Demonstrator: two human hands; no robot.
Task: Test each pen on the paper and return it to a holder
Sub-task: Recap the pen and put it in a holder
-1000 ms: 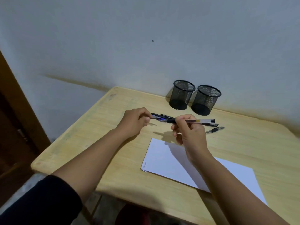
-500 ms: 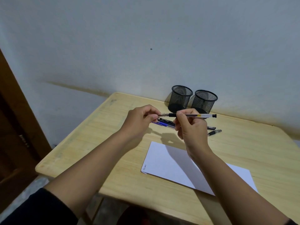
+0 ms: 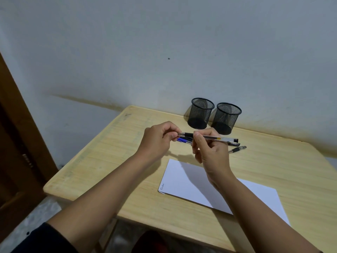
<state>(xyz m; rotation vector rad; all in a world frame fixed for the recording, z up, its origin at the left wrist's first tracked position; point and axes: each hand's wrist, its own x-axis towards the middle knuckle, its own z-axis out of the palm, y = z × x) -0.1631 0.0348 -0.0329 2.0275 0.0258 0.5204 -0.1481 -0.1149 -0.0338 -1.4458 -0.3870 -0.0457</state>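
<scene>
Clear-barrelled pen (image 3: pixel 215 138) held level above worktop (image 3: pixel 113 161): left hand (image 3: pixel 156 141) pinches its cap end, right hand (image 3: pixel 209 148) grips the barrel. Paper (image 3: pixel 184 181) below; mesh holders (image 3: pixel 201 114) behind.

left hand (image 3: pixel 156 139) + right hand (image 3: pixel 209 150) hold clear pen (image 3: pixel 215 138) level | two mesh holders (image 3: pixel 201 113) behind

Looks like a plain room at home set up as a small study corner: pale wooden tabletop (image 3: pixel 113 161) pushed against a bare, stained whitish wall (image 3: pixel 164 42), two black mesh pen holders (image 3: pixel 201 114) at the back, white paper (image 3: pixel 182 181), brown wooden door (image 3: pixel 16 143) at left.
</scene>
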